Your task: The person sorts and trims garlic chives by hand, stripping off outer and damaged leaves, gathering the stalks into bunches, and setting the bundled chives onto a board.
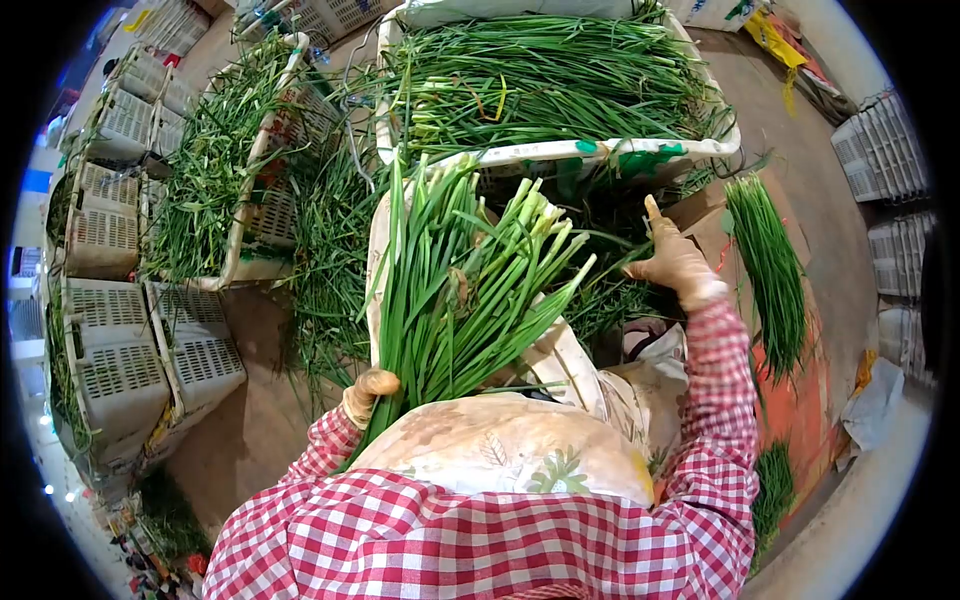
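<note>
Holding step: left hand (370, 392) closed round a bunch of long green, pale-ended stalks (455, 300) in front of the stained pale apron (500, 435) | right hand (672, 256) empty, thumb and forefinger spread | next move likely needs steady left grip

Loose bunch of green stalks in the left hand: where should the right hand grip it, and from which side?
Probably the stems just short of the pale ends, from the right. The bunch fans out with those ends toward the open right hand, while the left hand holds the lower left.
</note>
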The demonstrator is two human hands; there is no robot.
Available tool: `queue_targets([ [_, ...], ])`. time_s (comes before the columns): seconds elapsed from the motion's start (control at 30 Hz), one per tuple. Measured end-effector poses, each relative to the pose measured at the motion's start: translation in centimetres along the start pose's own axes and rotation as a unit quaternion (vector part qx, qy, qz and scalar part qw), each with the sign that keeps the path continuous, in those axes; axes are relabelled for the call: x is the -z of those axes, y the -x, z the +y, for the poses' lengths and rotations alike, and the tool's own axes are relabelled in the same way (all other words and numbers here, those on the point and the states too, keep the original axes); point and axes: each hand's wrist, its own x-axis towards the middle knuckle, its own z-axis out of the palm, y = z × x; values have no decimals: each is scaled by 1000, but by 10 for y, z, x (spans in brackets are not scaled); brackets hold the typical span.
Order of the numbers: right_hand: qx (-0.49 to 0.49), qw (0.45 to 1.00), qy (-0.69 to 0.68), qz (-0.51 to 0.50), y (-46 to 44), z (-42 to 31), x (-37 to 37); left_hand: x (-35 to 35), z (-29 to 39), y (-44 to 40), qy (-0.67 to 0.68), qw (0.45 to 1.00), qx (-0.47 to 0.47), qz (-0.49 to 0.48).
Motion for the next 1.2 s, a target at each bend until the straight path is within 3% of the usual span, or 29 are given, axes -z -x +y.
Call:
queue_targets([
  [0.03, 51, 955, -274, -98, 10, -18, 32, 1, 0, 1, -20, 1000, 9, -6],
  [0.07, 42, 825, -521, -215, 20, -37, 64, 3, 1, 3, -34, 999, 17, -13],
  [0.13, -106, 878, -445, -143, 5, -21, 51, 7, 2, 1, -57, 998, 26, -17],
  [0.17, -145, 976, -156, -47, -10, 1, 23, 11, 0, -1, -63, 998, 24, -17],
  [0.2, -118, 960, -247, 51, 1, -4, 20, 14, 1, -4, -71, 997, 21, -15],
  [0.27, 3, 925, -353, 143, 6, -29, 12, 11, 2, -2, -88, 996, 8, -6],
  [0.3, 19, 839, -519, 161, 15, -62, 18, 5, 5, 1, -102, 995, 4, -1],
  [0.33, -63, 884, -458, 71, 39, -97, 49, -2, 11, 0, -138, 990, -7, -5],
  [0.37, -46, 820, -570, 22, 47, -110, 47, -9, 18, -2, -173, 985, -17, -8],
  [0.43, 22, 811, -580, 65, 53, -131, 18, -16, 20, -3, -180, 984, -19, -5],
  [0.47, 22, 835, -549, 36, 61, -145, 16, -18, 20, -3, -173, 985, -17, 1],
  [0.53, 14, 800, -598, 44, 60, -161, -9, -21, 18, 0, -154, 988, -10, 13],
  [0.6, 54, 810, -579, 78, 58, -155, -18, -23, 16, 3, -125, 992, -3, 27],
  [0.67, 49, 725, -681, -88, 63, -148, 7, -24, 15, 8, -108, 993, 2, 40],
  [0.7, 80, 756, -642, -100, 58, -132, -1, -24, 14, 9, -99, 994, 4, 46],
  [0.73, 169, 857, -487, 4, 54, -118, -8, -27, 14, 10, -91, 994, 5, 52],
  [0.8, 172, 866, -469, -14, 51, -107, 11, -32, 13, 9, -77, 995, 6, 67],
  [0.83, 233, 915, -323, 70, 46, -100, 17, -36, 12, 8, -72, 995, 6, 72],
  [0.9, 262, 924, -215, 176, 32, -83, 20, -40, 11, 6, -58, 995, 5, 83],
  [1.0, 176, 918, -63, 350, -1, -27, 24, -44, 11, 5, -45, 994, 3, 99],
  [1.07, -81, 968, 77, 225, 8, -38, 52, -44, 10, 6, -71, 990, -10, 118],
  [1.1, -80, 967, 61, 233, 10, -41, 50, -49, 8, 1, -169, 973, -104, 116],
  [1.13, -80, 966, 45, 240, 15, -44, 47, -41, 1, 1, -133, 978, -119, 104],
  [1.17, -54, 972, -110, 201, 23, -60, 48, -34, -6, 1, -97, 982, -132, 91],
  [1.2, -50, 930, -355, 87, 45, -96, 66, -42, -4, -1, -77, 982, -151, 84],
])
